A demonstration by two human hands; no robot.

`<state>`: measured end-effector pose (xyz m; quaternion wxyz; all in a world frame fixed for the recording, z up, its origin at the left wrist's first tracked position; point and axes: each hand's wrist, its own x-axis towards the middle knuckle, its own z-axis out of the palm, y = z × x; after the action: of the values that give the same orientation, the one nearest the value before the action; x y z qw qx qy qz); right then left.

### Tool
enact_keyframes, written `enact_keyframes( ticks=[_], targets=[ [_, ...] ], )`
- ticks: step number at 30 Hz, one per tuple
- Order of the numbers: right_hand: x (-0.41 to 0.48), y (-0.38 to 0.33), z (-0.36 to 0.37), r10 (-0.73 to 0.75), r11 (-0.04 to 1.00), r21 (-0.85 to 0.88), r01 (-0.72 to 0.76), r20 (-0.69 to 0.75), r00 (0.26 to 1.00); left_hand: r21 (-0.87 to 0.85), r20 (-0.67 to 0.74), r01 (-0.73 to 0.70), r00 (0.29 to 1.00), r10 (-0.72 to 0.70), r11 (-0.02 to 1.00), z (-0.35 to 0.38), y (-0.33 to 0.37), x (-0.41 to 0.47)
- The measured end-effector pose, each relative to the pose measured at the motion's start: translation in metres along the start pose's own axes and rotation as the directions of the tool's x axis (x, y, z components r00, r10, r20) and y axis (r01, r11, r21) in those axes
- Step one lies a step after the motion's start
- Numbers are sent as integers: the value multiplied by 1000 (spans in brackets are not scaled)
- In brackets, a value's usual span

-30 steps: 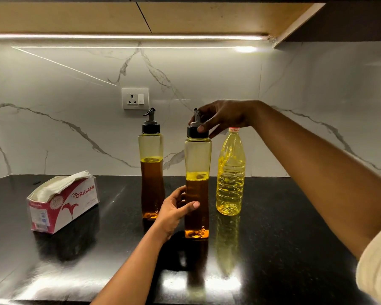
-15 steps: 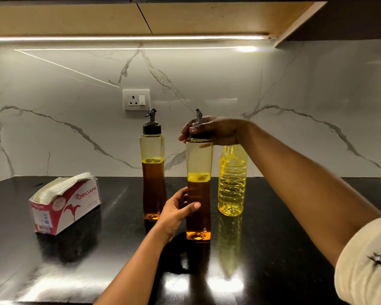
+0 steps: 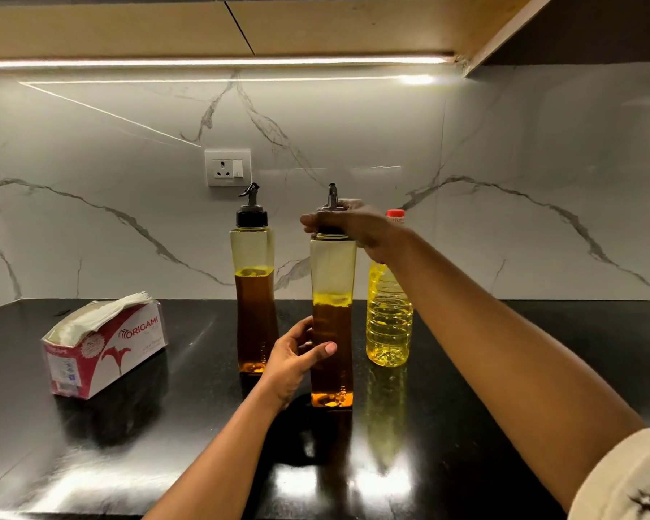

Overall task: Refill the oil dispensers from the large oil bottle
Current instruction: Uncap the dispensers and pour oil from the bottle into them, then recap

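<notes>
Gripping the black spouted cap [image 3: 332,200] of the nearer clear square oil dispenser [image 3: 333,272], the right hand [image 3: 357,227] curls over it. The left hand [image 3: 289,358] wraps its amber-filled body. A second matching dispenser [image 3: 254,294] and the large yellow plastic oil bottle [image 3: 389,324] stand just behind, nearer the glossy black counter's [image 3: 128,444] back edge.

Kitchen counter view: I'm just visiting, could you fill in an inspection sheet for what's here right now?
Surface: black glossy counter, reflecting the lights.
Job's things: near dispenser and far dispenser, upright, both partly full; large oil bottle upright at right, red cap on.
Clutter: tissue box at left.
Hands: left hand holds the near dispenser's body; right hand grips its spouted cap.
Cables: nothing seen; wall socket has nothing plugged in.
Surroundings: marble wall, light strip under a cabinet.
</notes>
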<state>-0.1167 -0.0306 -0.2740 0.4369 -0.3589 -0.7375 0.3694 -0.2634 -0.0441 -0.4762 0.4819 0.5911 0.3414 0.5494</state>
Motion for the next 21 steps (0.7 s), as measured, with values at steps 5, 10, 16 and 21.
enact_keyframes(
  ticks=[5,10,16,21],
  targets=[
    [-2,15,-17,-30,986,164,-10,235,971,-29,53,20,998,-18,999,1,2,0],
    [3,16,1,-9,986,168,-7,95,995,-4,14,-33,999,33,999,1,1,-1],
    [3,19,0,23,999,47,-21,-38,999,44,-1,-64,998,64,997,3,-2,1],
    [-6,14,7,7,994,107,10,-166,986,84,-36,-79,996,83,993,5,-2,0]
  ],
)
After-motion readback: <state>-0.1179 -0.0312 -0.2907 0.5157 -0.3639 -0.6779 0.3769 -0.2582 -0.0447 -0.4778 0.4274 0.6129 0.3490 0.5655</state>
